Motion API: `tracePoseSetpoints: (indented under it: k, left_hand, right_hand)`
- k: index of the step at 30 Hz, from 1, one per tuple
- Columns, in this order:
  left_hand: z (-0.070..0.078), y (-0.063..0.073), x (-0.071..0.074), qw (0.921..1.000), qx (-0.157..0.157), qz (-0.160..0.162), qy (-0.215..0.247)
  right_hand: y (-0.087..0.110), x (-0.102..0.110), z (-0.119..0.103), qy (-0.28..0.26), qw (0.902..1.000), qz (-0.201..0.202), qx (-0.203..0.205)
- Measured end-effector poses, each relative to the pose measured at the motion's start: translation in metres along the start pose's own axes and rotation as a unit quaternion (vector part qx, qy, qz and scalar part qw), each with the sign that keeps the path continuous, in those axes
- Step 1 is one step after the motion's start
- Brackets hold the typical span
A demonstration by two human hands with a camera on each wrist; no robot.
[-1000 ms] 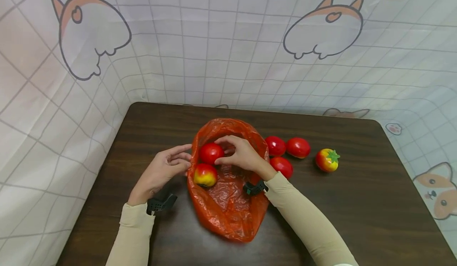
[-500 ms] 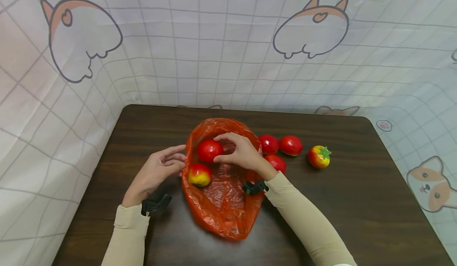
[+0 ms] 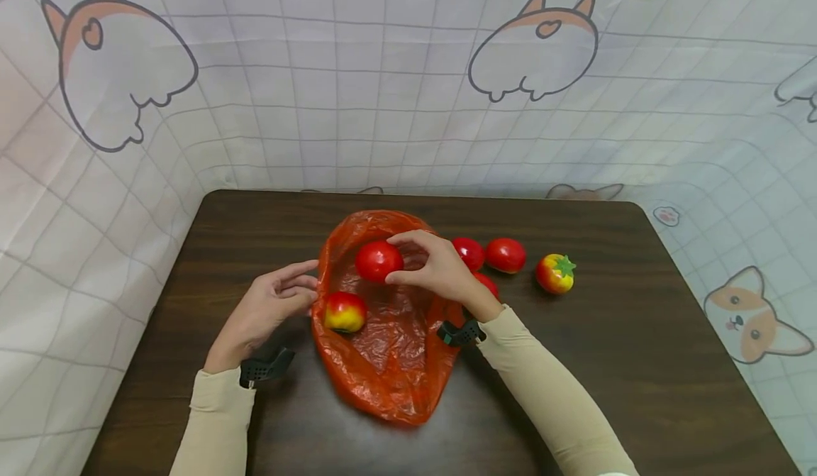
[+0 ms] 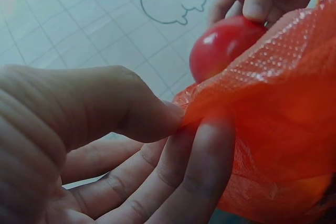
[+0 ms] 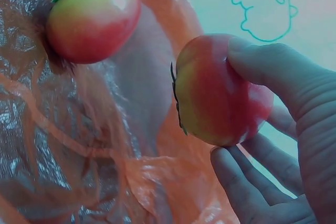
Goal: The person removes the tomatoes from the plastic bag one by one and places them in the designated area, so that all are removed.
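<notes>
My right hand (image 3: 434,267) pinches a red tomato (image 3: 376,262) between thumb and fingers, over the opening of an orange-red plastic bag (image 3: 389,384). In the right wrist view this tomato (image 5: 220,90) shows a yellowish end with a thin dark green edge. Inside the bag, near its left side, rests a red-and-yellow tomato (image 3: 345,313), whose green leaves show in the right wrist view. At the bag's left rim is my left hand (image 3: 258,309). The left wrist view shows its thumb and fingers pinching the thin plastic (image 4: 252,87).
Three red tomatoes lie together right of the bag, the clearest one (image 3: 506,255) at the back; my right hand partly covers the others. Farther right sits a red-and-yellow tomato (image 3: 555,274) with a green star-shaped top. A patterned cloth wall (image 3: 383,93) borders the dark wooden table (image 3: 606,362).
The tomato in my right hand has shifted up and away from the one in the bag. My left hand stays at the rim. The whole head view has swung slightly right.
</notes>
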State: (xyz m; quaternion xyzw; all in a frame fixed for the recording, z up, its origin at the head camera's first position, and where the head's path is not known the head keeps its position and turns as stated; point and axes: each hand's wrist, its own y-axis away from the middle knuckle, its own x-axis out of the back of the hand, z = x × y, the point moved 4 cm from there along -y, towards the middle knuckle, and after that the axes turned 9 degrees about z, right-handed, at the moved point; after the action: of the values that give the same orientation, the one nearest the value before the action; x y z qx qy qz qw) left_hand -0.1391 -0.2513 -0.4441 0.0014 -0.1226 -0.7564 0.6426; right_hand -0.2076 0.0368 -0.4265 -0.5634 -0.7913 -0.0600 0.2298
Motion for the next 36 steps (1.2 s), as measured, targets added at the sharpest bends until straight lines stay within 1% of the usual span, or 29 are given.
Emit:
tracePoseSetpoints:
  k: [5, 16, 24, 31, 36]
  left_hand:
    - [0.001, 0.0, 0.001, 1.0, -0.002, -0.003, -0.009]
    - [-0.001, 0.003, 0.001, 1.0, -0.007, -0.003, -0.006]
    - [0.0, 0.004, 0.001, 0.9999, -0.01, -0.003, -0.01]
    - [0.001, 0.003, -0.001, 0.9997, -0.012, 0.001, -0.019]
    - [0.001, 0.001, -0.003, 0.9998, -0.009, -0.005, -0.014]
  right_hand:
    - [0.007, 0.012, 0.0, 0.014, 0.9998, 0.013, -0.006]
    - [0.025, 0.036, 0.004, 0.019, 0.9991, 0.036, -0.014]
    - [0.042, 0.057, 0.012, 0.013, 0.9976, 0.057, -0.038]
    - [0.054, 0.076, 0.021, 0.024, 0.9962, 0.076, -0.035]
    - [0.062, 0.088, 0.026, 0.027, 0.9941, 0.095, -0.046]
